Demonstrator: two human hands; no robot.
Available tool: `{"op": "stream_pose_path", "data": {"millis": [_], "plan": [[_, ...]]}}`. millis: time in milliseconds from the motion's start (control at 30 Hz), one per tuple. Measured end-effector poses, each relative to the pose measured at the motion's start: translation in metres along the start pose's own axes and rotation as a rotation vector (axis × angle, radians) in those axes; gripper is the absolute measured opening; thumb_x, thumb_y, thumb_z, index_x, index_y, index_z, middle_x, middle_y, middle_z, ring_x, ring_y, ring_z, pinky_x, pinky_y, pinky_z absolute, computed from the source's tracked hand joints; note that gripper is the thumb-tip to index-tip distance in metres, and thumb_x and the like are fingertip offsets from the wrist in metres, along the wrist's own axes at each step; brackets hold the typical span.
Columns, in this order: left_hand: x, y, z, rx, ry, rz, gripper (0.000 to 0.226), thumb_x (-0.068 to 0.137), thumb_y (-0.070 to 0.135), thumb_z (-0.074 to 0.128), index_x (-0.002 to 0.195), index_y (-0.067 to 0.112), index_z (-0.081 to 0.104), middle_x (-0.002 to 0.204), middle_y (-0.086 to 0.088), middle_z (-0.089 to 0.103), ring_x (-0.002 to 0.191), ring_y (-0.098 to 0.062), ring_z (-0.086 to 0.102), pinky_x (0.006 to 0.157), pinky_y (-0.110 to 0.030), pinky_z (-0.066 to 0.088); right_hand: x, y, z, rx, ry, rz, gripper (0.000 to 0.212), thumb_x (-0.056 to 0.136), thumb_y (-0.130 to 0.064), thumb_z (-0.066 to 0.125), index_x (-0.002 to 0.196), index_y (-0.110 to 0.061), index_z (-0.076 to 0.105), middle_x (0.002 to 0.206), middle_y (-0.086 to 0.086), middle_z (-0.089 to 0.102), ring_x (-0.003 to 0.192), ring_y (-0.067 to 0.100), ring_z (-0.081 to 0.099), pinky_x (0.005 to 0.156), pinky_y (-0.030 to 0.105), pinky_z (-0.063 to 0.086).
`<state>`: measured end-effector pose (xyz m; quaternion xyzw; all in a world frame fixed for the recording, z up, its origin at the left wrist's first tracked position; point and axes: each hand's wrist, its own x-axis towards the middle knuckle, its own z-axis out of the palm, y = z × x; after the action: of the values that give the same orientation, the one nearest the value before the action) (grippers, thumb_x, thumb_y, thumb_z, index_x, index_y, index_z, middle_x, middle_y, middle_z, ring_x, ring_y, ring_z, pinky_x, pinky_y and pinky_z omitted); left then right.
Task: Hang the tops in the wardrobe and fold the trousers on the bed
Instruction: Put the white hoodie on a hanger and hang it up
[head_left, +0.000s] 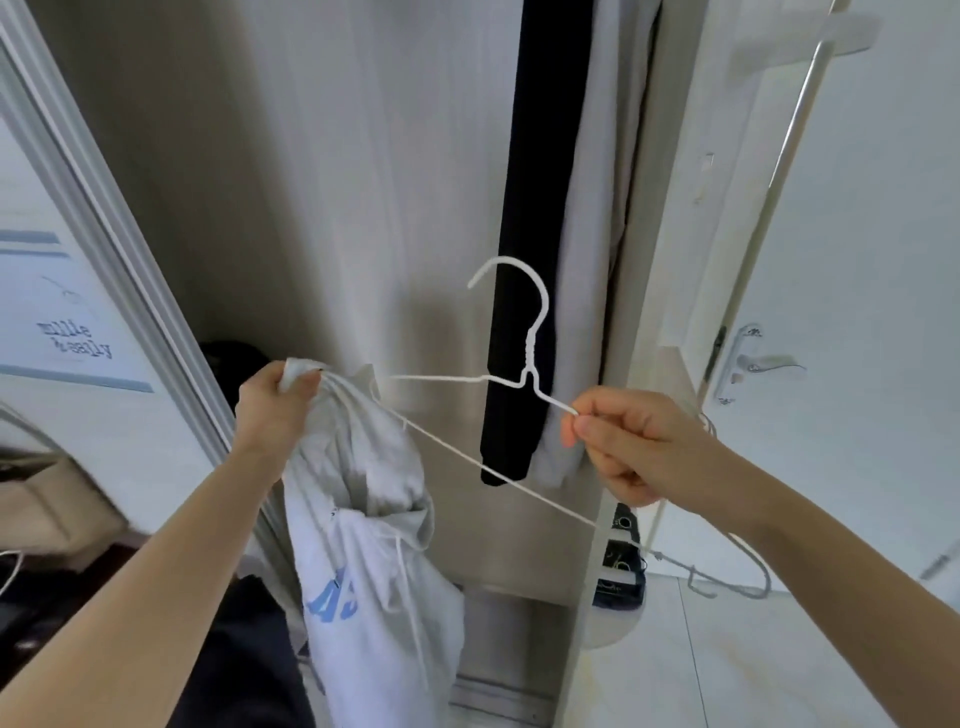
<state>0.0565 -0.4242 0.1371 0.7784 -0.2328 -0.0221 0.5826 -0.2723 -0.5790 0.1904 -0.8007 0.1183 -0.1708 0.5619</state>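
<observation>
A light grey hoodie (374, 566) with blue print and drawstrings hangs down in front of the wardrobe. My left hand (275, 405) grips a bunch of its fabric at the top. My right hand (623, 441) pinches the right shoulder of a white wire hanger (524, 338), hook pointing up. The hanger's left end sits inside the hoodie's opening beside my left hand. Inside the open wardrobe (363, 208) a dark garment (535, 260) and a pale grey garment (597, 249) hang.
The wardrobe door (691, 260) stands open on the right. Beyond it is a white room door with a metal handle (753, 364). A grey cable (727, 577) trails over the pale floor. A framed panel with lettering (62, 322) leans at left.
</observation>
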Motion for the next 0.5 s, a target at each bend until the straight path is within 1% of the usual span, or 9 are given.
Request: {"op": "stream_pose_path", "data": {"millis": [67, 100, 167, 233, 267, 333, 400, 433, 500], "plan": [[-0.010, 0.007, -0.001, -0.003, -0.005, 0.035, 0.015, 0.096, 0.022, 0.059, 0.095, 0.008, 0.063, 0.073, -0.001, 0.057, 0.064, -0.013, 0.052, 0.054, -0.019, 0.043, 0.001, 0.007, 0.006, 0.004, -0.092, 0.027, 0.023, 0.102, -0.010, 0.038, 0.087, -0.004, 0.054, 0.050, 0.000, 0.025, 0.040, 0.013, 0.018, 0.039, 0.018, 0.019], [-0.015, 0.012, -0.002, 0.002, -0.021, 0.058, 0.015, 0.096, 0.022, 0.059, 0.095, 0.007, 0.063, 0.074, -0.001, 0.057, 0.064, -0.012, 0.052, 0.054, -0.017, 0.043, 0.003, 0.008, 0.009, -0.006, -0.136, 0.036, 0.022, 0.102, -0.009, 0.037, 0.088, -0.002, 0.053, 0.048, -0.003, 0.026, 0.039, 0.011, 0.019, 0.039, 0.018, 0.020], [-0.023, 0.021, -0.005, 0.031, -0.066, 0.104, 0.018, 0.095, 0.023, 0.060, 0.094, 0.006, 0.063, 0.077, -0.004, 0.057, 0.067, -0.011, 0.053, 0.057, -0.020, 0.043, 0.005, 0.009, 0.015, -0.028, -0.222, 0.050, 0.022, 0.102, -0.010, 0.037, 0.090, 0.001, 0.051, 0.048, -0.004, 0.026, 0.038, 0.009, 0.019, 0.038, 0.019, 0.020], [-0.032, 0.030, -0.007, 0.059, -0.126, 0.138, 0.016, 0.095, 0.023, 0.060, 0.090, 0.008, 0.063, 0.076, -0.003, 0.058, 0.063, -0.006, 0.053, 0.054, -0.017, 0.043, 0.009, 0.009, 0.024, -0.066, -0.271, 0.033, 0.022, 0.102, -0.011, 0.037, 0.094, 0.004, 0.051, 0.048, -0.004, 0.027, 0.038, 0.009, 0.022, 0.039, 0.020, 0.022], [-0.036, 0.035, -0.005, 0.070, -0.163, 0.158, 0.016, 0.095, 0.022, 0.061, 0.089, 0.007, 0.062, 0.075, -0.004, 0.057, 0.063, -0.005, 0.054, 0.054, -0.016, 0.043, 0.013, 0.011, 0.028, -0.115, -0.241, 0.003, 0.022, 0.102, -0.012, 0.038, 0.095, 0.002, 0.053, 0.048, -0.005, 0.030, 0.038, 0.008, 0.026, 0.040, 0.019, 0.026], [-0.047, 0.043, -0.002, 0.099, -0.216, 0.197, 0.020, 0.094, 0.022, 0.062, 0.091, 0.002, 0.060, 0.075, -0.010, 0.056, 0.067, -0.012, 0.053, 0.059, -0.024, 0.044, 0.021, 0.021, 0.042, -0.249, -0.108, -0.084, 0.020, 0.102, -0.016, 0.041, 0.092, -0.011, 0.058, 0.048, -0.007, 0.039, 0.042, 0.008, 0.034, 0.045, 0.023, 0.032], [-0.060, 0.050, 0.003, 0.092, -0.234, 0.241, 0.017, 0.094, 0.021, 0.062, 0.089, 0.005, 0.061, 0.076, -0.011, 0.057, 0.069, -0.014, 0.053, 0.064, -0.031, 0.044, 0.030, 0.035, 0.058, -0.369, -0.023, -0.130, 0.021, 0.100, -0.022, 0.044, 0.085, -0.026, 0.058, 0.056, 0.005, 0.048, 0.047, 0.014, 0.039, 0.050, 0.031, 0.035], [-0.068, 0.053, 0.006, 0.082, -0.235, 0.261, 0.015, 0.094, 0.020, 0.062, 0.088, 0.006, 0.062, 0.077, -0.010, 0.058, 0.068, -0.014, 0.054, 0.065, -0.032, 0.045, 0.034, 0.040, 0.067, -0.412, -0.011, -0.124, 0.020, 0.100, -0.026, 0.044, 0.085, -0.028, 0.057, 0.060, 0.008, 0.052, 0.049, 0.017, 0.041, 0.051, 0.033, 0.036], [-0.080, 0.058, 0.009, 0.087, -0.240, 0.287, 0.013, 0.093, 0.020, 0.063, 0.086, 0.008, 0.062, 0.079, -0.010, 0.061, 0.070, -0.017, 0.058, 0.067, -0.034, 0.048, 0.042, 0.047, 0.082, -0.491, -0.009, -0.079, 0.024, 0.099, -0.042, 0.040, 0.090, -0.024, 0.054, 0.057, 0.002, 0.051, 0.047, 0.012, 0.043, 0.050, 0.029, 0.035]]}}
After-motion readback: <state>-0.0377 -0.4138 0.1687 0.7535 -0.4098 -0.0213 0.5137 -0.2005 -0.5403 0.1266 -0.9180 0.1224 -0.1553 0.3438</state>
